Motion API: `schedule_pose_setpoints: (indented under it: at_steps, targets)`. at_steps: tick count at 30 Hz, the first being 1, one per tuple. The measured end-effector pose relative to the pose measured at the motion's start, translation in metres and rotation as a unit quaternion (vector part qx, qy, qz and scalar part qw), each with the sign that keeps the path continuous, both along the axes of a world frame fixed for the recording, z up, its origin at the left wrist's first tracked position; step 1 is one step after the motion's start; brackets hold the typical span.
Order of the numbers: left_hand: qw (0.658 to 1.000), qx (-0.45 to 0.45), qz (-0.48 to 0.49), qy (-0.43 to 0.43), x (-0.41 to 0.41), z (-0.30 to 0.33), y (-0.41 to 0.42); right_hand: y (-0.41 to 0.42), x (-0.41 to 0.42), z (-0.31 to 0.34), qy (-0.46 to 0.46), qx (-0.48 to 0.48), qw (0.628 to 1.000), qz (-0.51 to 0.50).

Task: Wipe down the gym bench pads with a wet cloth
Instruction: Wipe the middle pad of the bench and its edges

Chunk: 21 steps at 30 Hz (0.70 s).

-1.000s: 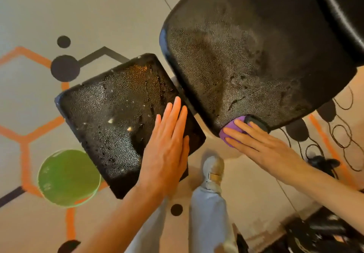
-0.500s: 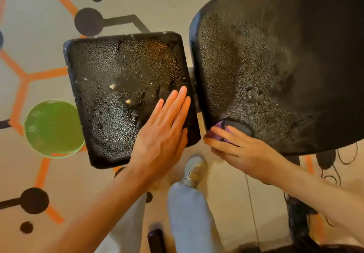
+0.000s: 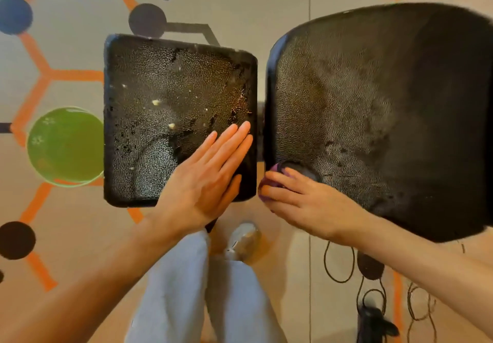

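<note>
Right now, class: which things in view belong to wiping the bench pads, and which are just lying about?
Job: purple cloth, right hand, left hand, small pad, large pad.
Lying about: green bowl, cables.

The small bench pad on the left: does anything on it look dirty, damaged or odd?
Yes. The small pad carries several pale crumbs or flecks near its middle, and dark wet-looking blotches near its right edge. The left hand lies flat on its near right corner, while the right hand grips the purple cloth at the large pad.
</note>
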State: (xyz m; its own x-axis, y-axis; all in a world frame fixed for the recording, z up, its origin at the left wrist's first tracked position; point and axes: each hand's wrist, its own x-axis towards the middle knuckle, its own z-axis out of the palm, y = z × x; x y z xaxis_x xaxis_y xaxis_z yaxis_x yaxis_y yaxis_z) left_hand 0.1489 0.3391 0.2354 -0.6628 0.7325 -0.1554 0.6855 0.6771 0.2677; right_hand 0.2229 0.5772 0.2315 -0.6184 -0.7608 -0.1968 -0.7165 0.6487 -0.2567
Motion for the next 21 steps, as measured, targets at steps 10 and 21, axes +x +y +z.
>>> schedule_pose_setpoints:
  at_steps: [10,21]
  targets:
    - [0.999,0.028,0.014,-0.037,0.0,0.0,0.001,0.027,-0.159,-0.009,0.078,-0.017,0.977,-0.196]
    - [0.999,-0.009,0.019,-0.05,-0.001,0.008,0.004,0.022,-0.198,-0.013,0.077,0.007,0.971,-0.224]
